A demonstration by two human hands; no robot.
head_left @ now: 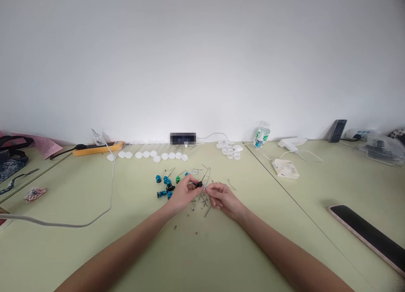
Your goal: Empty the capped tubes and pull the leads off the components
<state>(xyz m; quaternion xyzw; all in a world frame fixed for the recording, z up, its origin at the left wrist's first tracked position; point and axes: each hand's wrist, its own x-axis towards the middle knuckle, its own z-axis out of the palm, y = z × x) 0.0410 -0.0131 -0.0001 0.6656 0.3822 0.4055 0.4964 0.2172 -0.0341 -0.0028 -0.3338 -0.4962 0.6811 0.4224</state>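
Note:
Between the fingertips of my left hand (184, 194) is a small black part (199, 184). My right hand (222, 196) is pinched close beside it, at a thin metal piece (204, 187) that meets the black part. Several blue and black cylindrical parts (162, 194) lie just left of my left hand, with a green one (177, 179) near its knuckles. Thin metal rods (207, 211) and tiny pieces are scattered beneath and behind both hands. How far the metal piece reaches into my right fingers is hidden.
Clear tubes with white round ends (165, 156) line the back edge, near white discs (229, 150). A yellow power strip (98, 148) and white cable (111, 186) are at left. At right are a bottle (261, 136), a white packet (285, 168) and a black-topped pink object (367, 231).

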